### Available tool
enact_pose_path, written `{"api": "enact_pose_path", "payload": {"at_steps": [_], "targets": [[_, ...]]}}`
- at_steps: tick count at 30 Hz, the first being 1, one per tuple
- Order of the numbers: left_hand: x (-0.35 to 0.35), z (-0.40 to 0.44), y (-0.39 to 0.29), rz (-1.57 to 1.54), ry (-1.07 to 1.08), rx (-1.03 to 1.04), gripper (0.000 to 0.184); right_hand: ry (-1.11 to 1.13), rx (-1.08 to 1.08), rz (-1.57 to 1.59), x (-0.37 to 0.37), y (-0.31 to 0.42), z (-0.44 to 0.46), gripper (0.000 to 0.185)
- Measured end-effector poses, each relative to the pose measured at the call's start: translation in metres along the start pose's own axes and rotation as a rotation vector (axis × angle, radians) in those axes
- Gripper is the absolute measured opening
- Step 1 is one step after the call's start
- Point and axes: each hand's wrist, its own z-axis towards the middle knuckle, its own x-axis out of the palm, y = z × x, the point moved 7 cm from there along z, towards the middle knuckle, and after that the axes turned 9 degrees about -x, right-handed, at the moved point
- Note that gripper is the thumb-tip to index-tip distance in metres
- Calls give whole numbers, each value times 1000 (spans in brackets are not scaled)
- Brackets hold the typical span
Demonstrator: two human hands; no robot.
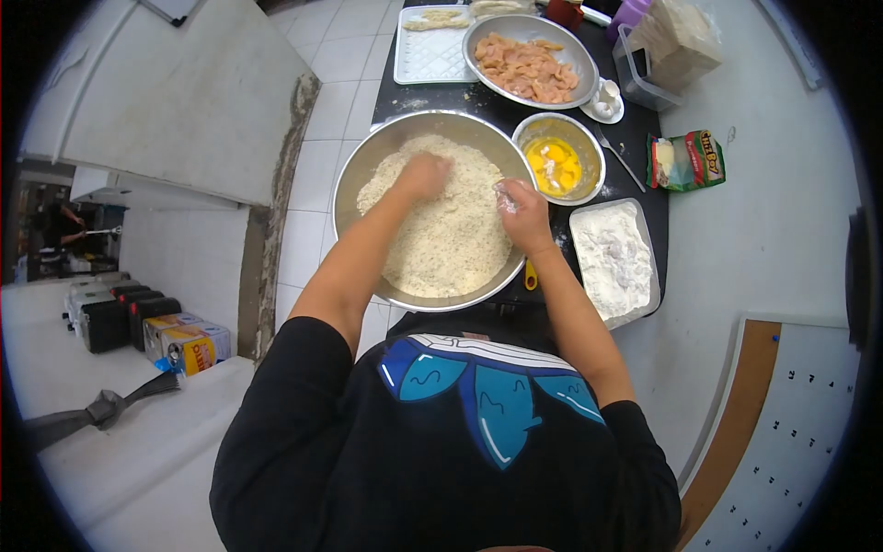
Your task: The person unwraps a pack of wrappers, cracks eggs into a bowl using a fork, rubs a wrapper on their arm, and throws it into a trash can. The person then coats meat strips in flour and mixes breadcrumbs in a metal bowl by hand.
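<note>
A large metal bowl (345, 184) full of pale breadcrumbs (441, 248) is in front of me. My left hand (428, 175) reaches into the crumbs near the far side. Motion blurs it and its fingers are hidden. Over the bowl's right rim is my right hand (522, 216), its fingers curled together and coated white; what they hold, if anything, is hidden. Just beyond it is a smaller metal bowl (596, 152) with several yellow egg yolks (555, 166). White flour (614, 253) fills a rectangular tray (589, 317) to the right.
At the back, a wide metal bowl (474, 60) holds raw meat pieces (529, 69). A white tray (418, 69) with coated strips (435, 20) lies left of it. A fork (621, 158), eggshells (605, 97) and a green packet (688, 161) are on the right, near the wall.
</note>
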Motion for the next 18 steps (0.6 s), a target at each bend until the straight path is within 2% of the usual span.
{"api": "enact_pose_path", "payload": {"at_steps": [3,6,9,12,18], "targets": [[-9,-58,-56,138,-227,364,37,-5,7,-14,0,-1,-1,19],[-1,-70,-56,269,-88,397,37,-4,22,-36,1,-1,-2,18],[10,-54,-44,257,96,232,39,6,26,-28,1,2,-2,17],[4,-53,-46,138,34,185,40,-8,19,-26,0,2,0,16],[-10,-64,-57,65,131,-116,53,-31,15,-8,-2,3,1,17]]}}
